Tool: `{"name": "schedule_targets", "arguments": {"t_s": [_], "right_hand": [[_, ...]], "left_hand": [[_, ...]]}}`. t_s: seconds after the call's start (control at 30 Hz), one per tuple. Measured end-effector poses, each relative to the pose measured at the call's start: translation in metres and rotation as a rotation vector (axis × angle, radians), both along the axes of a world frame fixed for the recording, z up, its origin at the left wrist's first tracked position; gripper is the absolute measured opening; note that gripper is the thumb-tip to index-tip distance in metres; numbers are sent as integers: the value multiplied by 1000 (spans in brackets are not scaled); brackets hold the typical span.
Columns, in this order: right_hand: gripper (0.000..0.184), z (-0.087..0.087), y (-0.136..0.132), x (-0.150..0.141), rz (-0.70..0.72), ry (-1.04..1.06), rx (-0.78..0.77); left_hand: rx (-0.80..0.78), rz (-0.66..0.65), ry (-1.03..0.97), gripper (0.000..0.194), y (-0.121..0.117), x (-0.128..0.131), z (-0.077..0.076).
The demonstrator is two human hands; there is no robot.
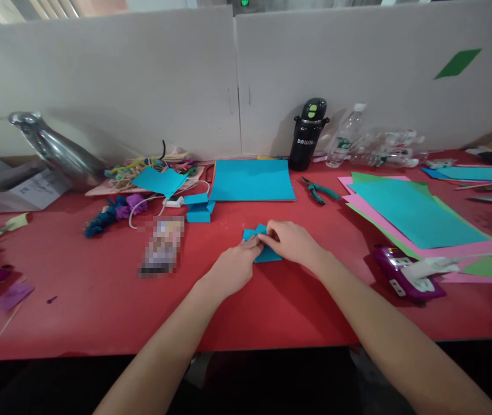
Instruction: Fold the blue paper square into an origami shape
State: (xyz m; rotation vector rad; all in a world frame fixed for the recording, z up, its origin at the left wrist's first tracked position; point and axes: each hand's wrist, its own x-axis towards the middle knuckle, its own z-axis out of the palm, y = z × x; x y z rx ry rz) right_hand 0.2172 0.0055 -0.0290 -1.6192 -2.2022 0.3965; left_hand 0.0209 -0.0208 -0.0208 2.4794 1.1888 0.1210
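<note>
A small piece of folded blue paper point(268, 255) lies on the red table in front of me, with creased flaps at its far side. My left hand point(237, 268) comes in from the left, its fingers together and pressing on the paper. From the right, my right hand point(295, 243) has its fingers bent and closed at the paper's upper fold, close to the left fingertips. The hands cover part of the paper. Left of them stands another folded blue paper piece point(199, 208), near a blurred-out flat object point(162, 245).
A stack of blue sheets point(252, 180) lies ahead, with pliers point(320, 191) beside it. Coloured sheets point(419, 213) and a purple power strip point(405, 276) are on the right. A black bottle point(308, 138) and plastic bottles point(346, 138) stand behind; a metal jug point(57, 150) is left.
</note>
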Motion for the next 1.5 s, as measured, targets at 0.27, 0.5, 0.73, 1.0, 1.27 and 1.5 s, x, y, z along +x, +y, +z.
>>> {"name": "schedule_targets", "arguments": {"t_s": [0.27, 0.5, 0.73, 1.0, 1.27, 1.5], "right_hand": [[32, -4, 9, 18, -139, 7, -153], [36, -14, 24, 47, -203, 97, -169], [34, -17, 26, 52, -218, 164, -191], [37, -5, 25, 54, -112, 251, -139], [30, -4, 11, 25, -160, 171, -159], [23, -2, 18, 25, -14, 653, -225]], "left_hand": [[-51, -91, 84, 86, -2, -7, 3], [-80, -114, 113, 82, 1, -11, 5], [-104, -117, 95, 61, 3, -12, 4], [-198, -85, 121, 66, 0, -7, 14], [-207, -116, 94, 77, 0, -12, 10], [-60, 5, -243, 63, 6, -14, 2]]}}
